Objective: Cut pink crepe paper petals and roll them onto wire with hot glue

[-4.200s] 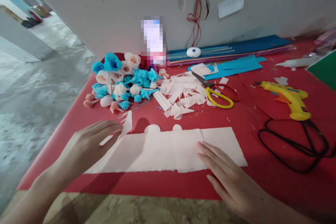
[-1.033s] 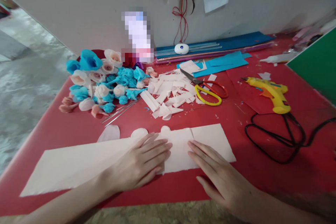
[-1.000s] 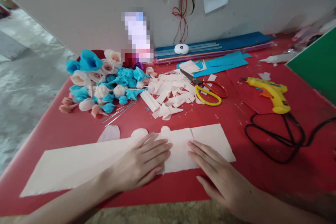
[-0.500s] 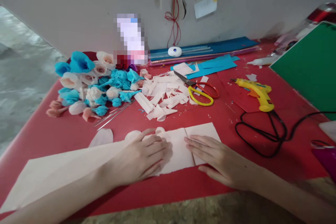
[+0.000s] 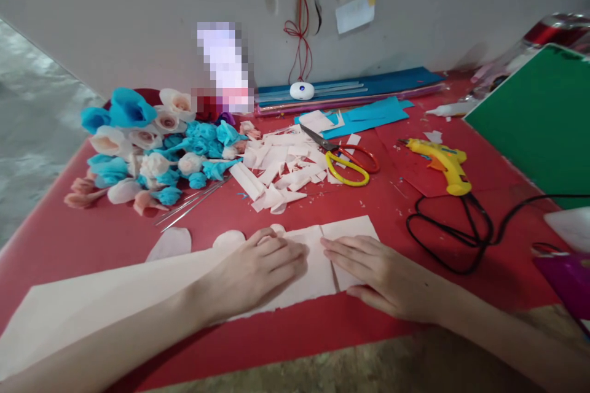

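Observation:
A long strip of pale pink crepe paper (image 5: pixel 115 285) lies across the front of the red table, with a crosswise fold or edge near its right end. My left hand (image 5: pixel 260 270) rests on the strip's middle, palm down, its fingers loosely bent and holding nothing. My right hand (image 5: pixel 378 273) lies flat over the right end, fingers stretched out, the tips beside the crosswise line. Cut pale petals (image 5: pixel 170 244) lie along the strip's far edge, partly covered by it. Whether the left fingertips press the paper is hidden.
Blue, white and pink paper flowers (image 5: pixel 157 166) crowd the left side. Behind my hands lie paper scraps (image 5: pixel 281 166) and scissors (image 5: pixel 348 169). A yellow glue gun (image 5: pixel 445 163) with a coiled black cable (image 5: pixel 488 227) is at the right, near a green board (image 5: pixel 534 123).
My left hand has slid slightly right along the paper, closer to the crosswise line. The right hand stays nearly in place. The whole view has shifted a little.

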The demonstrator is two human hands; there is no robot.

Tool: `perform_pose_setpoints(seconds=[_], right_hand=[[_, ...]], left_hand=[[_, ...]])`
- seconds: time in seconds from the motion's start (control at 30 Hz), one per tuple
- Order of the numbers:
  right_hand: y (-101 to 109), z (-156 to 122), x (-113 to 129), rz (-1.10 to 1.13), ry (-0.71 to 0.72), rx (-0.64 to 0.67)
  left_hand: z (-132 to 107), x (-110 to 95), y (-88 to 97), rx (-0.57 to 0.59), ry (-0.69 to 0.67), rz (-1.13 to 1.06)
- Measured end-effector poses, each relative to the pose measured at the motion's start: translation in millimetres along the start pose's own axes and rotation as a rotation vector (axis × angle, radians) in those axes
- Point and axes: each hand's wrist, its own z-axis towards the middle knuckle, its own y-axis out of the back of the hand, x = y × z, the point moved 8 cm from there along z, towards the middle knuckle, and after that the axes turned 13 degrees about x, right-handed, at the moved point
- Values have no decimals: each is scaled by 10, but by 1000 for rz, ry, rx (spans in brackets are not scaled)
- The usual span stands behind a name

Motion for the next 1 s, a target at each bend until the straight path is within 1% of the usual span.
perform_pose_setpoints(seconds=[0.1,0.23,0.43,0.47,0.53,0.6,0.67,0.77,0.87,0.93,1.0], right_hand=[[36,52,-20,2,-14,-23],[37,125,-39,9,-70,-45],[117,96,-187,27,-221,-141],[127,93,-195,11,-212,-145],[116,110,-166,-39,-138,-116],[70,132,-118,-84,-52,-55],[34,127,-104,-105,-23,-10],[15,50,-69,-99,12,51],[8,-80,17,-53,94,137],[29,-144,49,-12,122,144],[66,-154,11,31,78,89]], left_hand=[[-10,8,11,-7,-4,13],[-13,10,17,-2,2,13],[-19,11,6,-18,10,3],[-12,14,14,-20,8,8],[7,14,37,-13,-8,20],[31,8,52,23,-32,42],[49,7,60,66,-45,71],[53,21,72,85,-45,65],[47,31,66,77,-52,33],[46,39,66,57,-54,17],[50,47,67,45,-56,9]])
